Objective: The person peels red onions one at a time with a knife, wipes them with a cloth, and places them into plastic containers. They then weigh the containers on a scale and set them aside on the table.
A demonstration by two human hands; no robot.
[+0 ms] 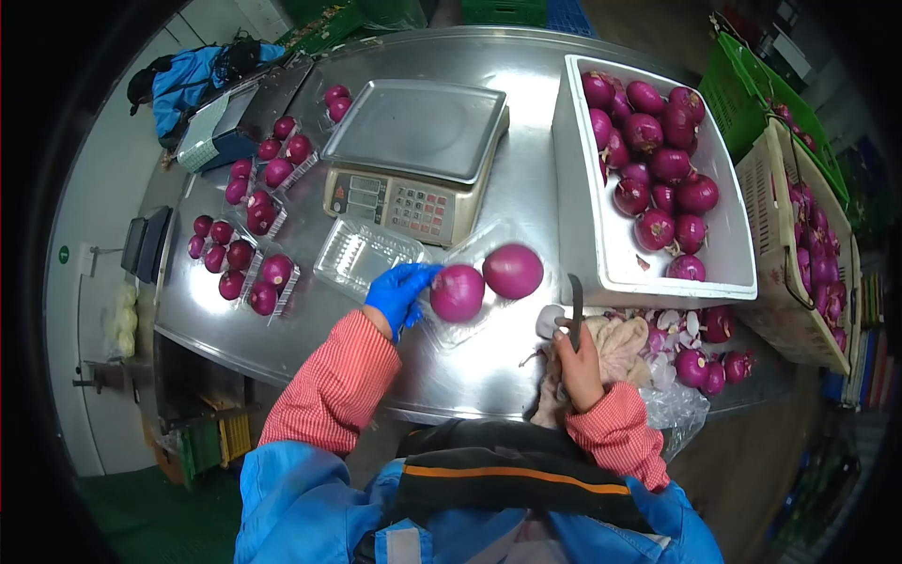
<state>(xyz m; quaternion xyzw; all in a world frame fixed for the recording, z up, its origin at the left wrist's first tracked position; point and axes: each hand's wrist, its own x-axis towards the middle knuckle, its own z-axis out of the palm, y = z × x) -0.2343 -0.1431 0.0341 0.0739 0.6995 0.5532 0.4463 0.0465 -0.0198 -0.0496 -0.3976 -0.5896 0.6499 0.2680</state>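
My left hand (pixel 399 293), in a blue glove, has its fingers against the left side of a peeled red onion (pixel 457 293). Beside that onion lies a second red onion (pixel 513 271); both rest in a clear plastic tray (pixel 454 333), mostly hidden under them. A bare clear tray (pixel 362 254) stands just behind my left hand. My right hand (pixel 580 369), ungloved, is closed around a knife (pixel 576 299) whose dark blade points up and away from me. Under the right hand is a crumpled beige cloth (pixel 615 346).
A digital scale (pixel 413 132) stands at the back. A white foam box (pixel 658 288) of red onions is to the right, with onion peelings (pixel 672 329) before it. Packed onion trays (pixel 272 282) line the left. Crates (pixel 766 202) flank the table; another person (pixel 197 89) is far left.
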